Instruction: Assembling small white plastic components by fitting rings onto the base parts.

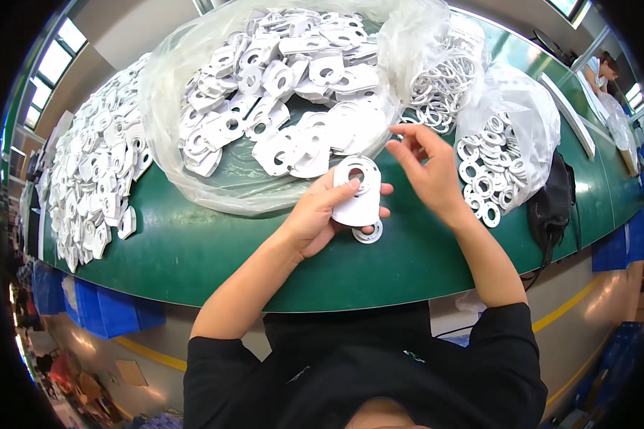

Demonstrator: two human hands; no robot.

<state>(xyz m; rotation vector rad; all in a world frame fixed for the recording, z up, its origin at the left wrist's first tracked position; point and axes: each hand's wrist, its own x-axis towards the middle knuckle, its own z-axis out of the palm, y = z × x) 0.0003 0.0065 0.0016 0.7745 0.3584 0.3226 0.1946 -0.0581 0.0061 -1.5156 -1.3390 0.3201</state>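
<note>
My left hand (317, 214) is closed around a white plastic plate (358, 209), rounded at one end with a round hole there. The thumb lies on its face by the hole, and fingertips show past its right edge. Just below the plate, a flat white ring (368, 234) rests on the green table, partly covered by my fingers. To the right my right hand (429, 168) is raised over the table, thumb and forefinger apart, with nothing visible between them. Beyond it, thin white rings (436, 89) fill a clear plastic bag.
A large clear bag (166, 154) lies spread ahead with many similar plates (279, 79). More white plates (96, 179) are heaped at left. Thicker white rings (483, 175) spill from a bag at right, beside a black bag (553, 193). Another person (599, 75) sits far right.
</note>
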